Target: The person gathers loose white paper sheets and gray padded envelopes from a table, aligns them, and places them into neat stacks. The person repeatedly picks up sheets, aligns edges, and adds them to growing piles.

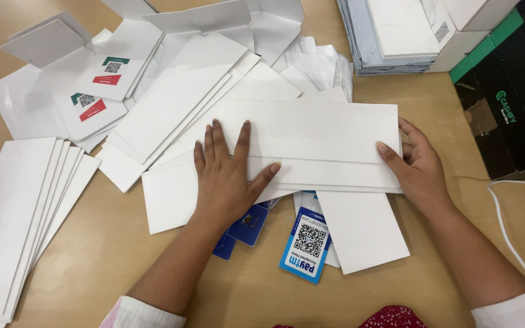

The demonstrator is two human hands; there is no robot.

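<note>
Wooden desk [123, 243], smooth tan surface, littered with flat white card. Centre: a long rectangular white folded card [320, 143], matte, lying flat. Left hand [229, 173] pressed palm-down on its left end, fingers spread, gripping nothing. Right hand [417, 164] at 3 o'clock, thumb on top and fingers curled under the card's right edge, pinching it. At 6 o'clock: a blue-and-white printed card [307, 246]. At 9 o'clock: a fanned stack of white card strips [19, 218]. At 1 o'clock: a squared pile of sheets [384, 36].

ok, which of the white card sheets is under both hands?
The wide folded white sheet at centre: left hand lies flat on it, right hand grips its right edge. The fanned stack at left lies untouched.
</note>
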